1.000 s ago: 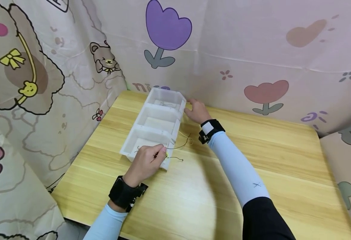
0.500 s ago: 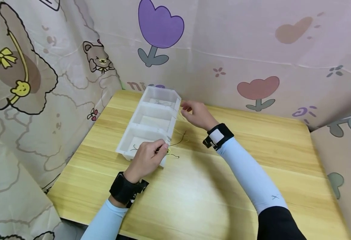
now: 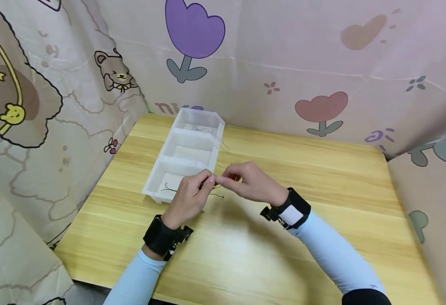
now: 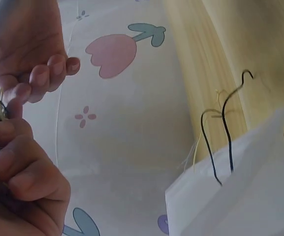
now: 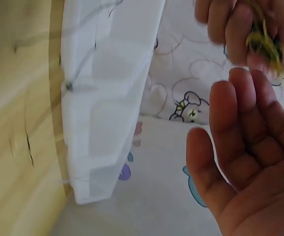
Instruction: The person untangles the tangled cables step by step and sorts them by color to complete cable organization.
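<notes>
My left hand [image 3: 192, 195] grips a small bundle of black and yellow cords [image 5: 267, 46], curled fingers and thumb wrapped around it. Thin black cord ends [image 4: 228, 132] stick out of the fist, one side over the box, the other over the table. Close against it, my right hand [image 3: 251, 184] has thumb and index at the left fingertips, pinching a yellow strand [image 4: 1, 93] that rises from the bundle; its other fingers are loosely bent. A white box with three compartments [image 3: 155, 173] stands partly under the left hand, which hides its near right corner.
Pale thin thread [image 3: 202, 129] lies in the box's far compartment, with an end trailing over the right rim. The wooden table [image 3: 303, 212] extends to the right. Printed curtains [image 3: 246, 97] hang along its back and left sides.
My right hand has come back from the box's far right corner toward me, down to the left hand's fingertips. The left hand keeps its grip on the cords, nearly in place.
</notes>
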A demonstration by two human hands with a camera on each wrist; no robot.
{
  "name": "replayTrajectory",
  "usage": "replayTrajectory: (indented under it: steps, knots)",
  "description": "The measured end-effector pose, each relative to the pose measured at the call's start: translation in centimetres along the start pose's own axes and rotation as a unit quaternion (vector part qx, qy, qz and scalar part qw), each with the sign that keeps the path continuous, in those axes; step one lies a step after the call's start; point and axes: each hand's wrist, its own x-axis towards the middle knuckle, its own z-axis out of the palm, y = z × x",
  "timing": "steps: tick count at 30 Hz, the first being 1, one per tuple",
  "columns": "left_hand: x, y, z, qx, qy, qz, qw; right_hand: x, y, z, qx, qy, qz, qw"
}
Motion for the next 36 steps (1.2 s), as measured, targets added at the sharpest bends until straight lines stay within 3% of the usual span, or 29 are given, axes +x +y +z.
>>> replayTrajectory:
  steps: [5, 11, 18, 23, 27, 29, 32, 36]
  knots:
    - [0.3, 0.2, 0.5, -0.004, 0.01, 0.003, 0.9999, -1.0, -0.3, 1.1, 0.03, 0.008, -0.003, 0.9995]
    - [0.3, 0.5, 1.5, 0.028, 0.01, -0.007, 0.9995, -1.3, -0.3, 1.7, 0.043, 0.018, -0.015, 0.9988]
    - [0.3, 0.3, 1.9, 0.087, -0.009, 0.008, 0.9961, -2.5, 0.0, 1.1, 0.063, -0.017, 0.0, 0.9979]
    - [0.1, -0.2, 1.2, 0.074, 0.012, 0.001, 0.9972, -4.6, 0.8, -0.4, 0.048, 0.04, 0.033, 0.9975]
    - [0.2, -0.2, 1.4, 0.072, 0.004, -0.004, 0.9974, -5.4, 1.5, -0.8, -0.005, 0.068, 0.032, 0.9972]
    - [0.3, -0.2, 1.7, 0.088, -0.008, 0.001, 0.9961, -5.4, 1.5, -0.7, -0.052, 0.079, 0.011, 0.9955]
    - [0.4, -0.1, 2.2, 0.112, -0.012, 0.022, 0.9934, -5.3, 0.8, -0.5, -0.134, 0.098, -0.033, 0.9856]
    - [0.7, 0.3, 2.8, 0.134, -0.009, 0.06, 0.9891, -4.9, -0.5, 0.3, -0.218, 0.064, -0.063, 0.9719]
